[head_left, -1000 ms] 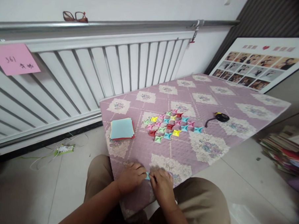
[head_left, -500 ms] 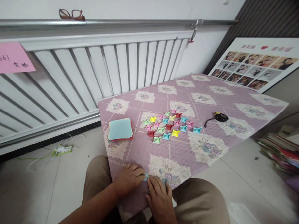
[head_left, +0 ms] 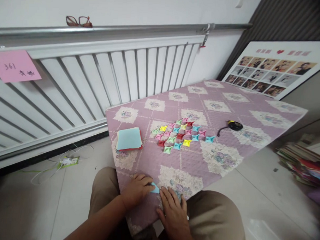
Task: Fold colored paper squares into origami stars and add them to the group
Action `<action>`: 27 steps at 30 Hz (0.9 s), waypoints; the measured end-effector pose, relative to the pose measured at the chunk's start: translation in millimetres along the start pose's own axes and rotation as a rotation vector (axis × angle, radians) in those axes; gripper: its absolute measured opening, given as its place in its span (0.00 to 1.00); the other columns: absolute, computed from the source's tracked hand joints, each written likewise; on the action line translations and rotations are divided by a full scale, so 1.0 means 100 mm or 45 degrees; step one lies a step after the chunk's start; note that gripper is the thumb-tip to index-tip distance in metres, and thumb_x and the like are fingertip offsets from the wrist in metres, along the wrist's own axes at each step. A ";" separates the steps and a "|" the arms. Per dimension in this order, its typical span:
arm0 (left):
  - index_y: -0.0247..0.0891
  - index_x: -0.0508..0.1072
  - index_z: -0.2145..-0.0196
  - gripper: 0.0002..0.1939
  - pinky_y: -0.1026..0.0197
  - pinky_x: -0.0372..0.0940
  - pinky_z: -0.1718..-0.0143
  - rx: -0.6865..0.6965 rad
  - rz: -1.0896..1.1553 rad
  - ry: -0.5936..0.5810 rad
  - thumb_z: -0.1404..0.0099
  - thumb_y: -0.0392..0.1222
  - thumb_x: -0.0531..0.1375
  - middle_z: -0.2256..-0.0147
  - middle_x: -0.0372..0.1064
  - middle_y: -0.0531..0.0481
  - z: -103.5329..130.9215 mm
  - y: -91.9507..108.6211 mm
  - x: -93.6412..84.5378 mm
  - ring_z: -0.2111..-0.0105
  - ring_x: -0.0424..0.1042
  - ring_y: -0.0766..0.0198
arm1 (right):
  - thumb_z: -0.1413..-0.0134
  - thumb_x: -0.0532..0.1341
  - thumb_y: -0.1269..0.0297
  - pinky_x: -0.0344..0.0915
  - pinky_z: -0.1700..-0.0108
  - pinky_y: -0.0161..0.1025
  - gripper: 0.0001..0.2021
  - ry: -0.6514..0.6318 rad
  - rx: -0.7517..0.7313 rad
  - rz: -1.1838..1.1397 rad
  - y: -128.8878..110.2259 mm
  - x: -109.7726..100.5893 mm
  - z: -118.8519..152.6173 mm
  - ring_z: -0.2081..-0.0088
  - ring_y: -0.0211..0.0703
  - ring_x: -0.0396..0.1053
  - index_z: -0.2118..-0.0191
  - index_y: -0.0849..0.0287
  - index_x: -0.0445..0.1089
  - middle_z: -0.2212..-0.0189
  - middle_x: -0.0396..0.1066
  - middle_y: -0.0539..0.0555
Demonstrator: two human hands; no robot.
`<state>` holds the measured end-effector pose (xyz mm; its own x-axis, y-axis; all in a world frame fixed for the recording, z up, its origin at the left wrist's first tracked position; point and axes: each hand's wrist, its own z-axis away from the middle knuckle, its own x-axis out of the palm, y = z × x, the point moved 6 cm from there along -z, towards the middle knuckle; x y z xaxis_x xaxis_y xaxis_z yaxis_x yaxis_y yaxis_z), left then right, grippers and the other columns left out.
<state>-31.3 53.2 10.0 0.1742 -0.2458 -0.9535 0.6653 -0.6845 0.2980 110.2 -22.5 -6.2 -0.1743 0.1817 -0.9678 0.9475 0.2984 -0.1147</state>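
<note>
A small light-blue piece of folded paper [head_left: 154, 188] lies on the cloth at the near corner of the table, its right end tapering to a point. My left hand [head_left: 137, 189] has curled fingers gripping the paper's left side, which they partly cover. Flat on the cloth, my right hand [head_left: 172, 206] has its fingers stretched out, with the fingertips by the paper's right tip. Farther back stand several small folded paper shapes [head_left: 179, 136] in pink, green, yellow, red and blue, set in slanting rows. To their left is a stack of square paper sheets [head_left: 128, 138], light blue on top.
A purple floral cloth [head_left: 147, 162] covers the table. Toward the right lies a black and yellow object with a strap [head_left: 234, 125]. A white radiator [head_left: 98, 75] runs along the wall, with glasses [head_left: 78, 21] on its pipe. A photo board [head_left: 277, 68] leans behind.
More of the blue paper now shows between my hands. My right hand has shifted slightly right, away from my left hand.
</note>
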 end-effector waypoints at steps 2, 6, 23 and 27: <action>0.53 0.69 0.50 0.13 0.55 0.52 0.50 -0.019 0.005 0.010 0.30 0.42 0.53 0.47 0.64 0.54 0.00 0.00 -0.01 0.49 0.58 0.60 | 0.46 0.57 0.62 0.43 0.44 0.58 0.23 0.026 0.007 -0.003 -0.02 -0.05 -0.01 0.44 0.54 0.60 0.42 0.51 0.61 0.44 0.65 0.53; 0.53 0.70 0.51 0.13 0.55 0.51 0.49 -0.036 0.012 0.003 0.31 0.42 0.54 0.47 0.63 0.53 -0.01 0.00 -0.02 0.49 0.58 0.60 | 0.46 0.57 0.64 0.41 0.42 0.54 0.25 0.074 -0.050 -0.058 -0.17 -0.08 -0.06 0.45 0.52 0.61 0.41 0.52 0.59 0.45 0.66 0.53; 0.53 0.61 0.43 0.28 0.33 0.35 0.41 -0.472 0.256 -0.207 0.41 0.40 0.60 0.34 0.38 0.48 -0.04 -0.23 -0.04 0.36 0.37 0.48 | 0.47 0.60 0.61 0.39 0.42 0.52 0.23 0.016 -0.078 -0.158 -0.25 -0.01 -0.19 0.47 0.50 0.62 0.45 0.48 0.63 0.46 0.68 0.51; 0.54 0.57 0.41 0.32 0.31 0.33 0.42 -0.454 0.245 -0.308 0.41 0.40 0.60 0.33 0.31 0.47 -0.09 -0.24 -0.07 0.35 0.31 0.46 | 0.46 0.60 0.62 0.39 0.42 0.50 0.20 0.020 -0.115 -0.172 -0.18 -0.02 -0.20 0.49 0.48 0.63 0.46 0.50 0.65 0.49 0.70 0.50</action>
<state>-42.2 77.0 8.7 0.1727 -0.5272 -0.8320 0.8526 -0.3429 0.3943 87.7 -9.3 2.4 -0.3033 0.1488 -0.9412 0.8874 0.4041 -0.2220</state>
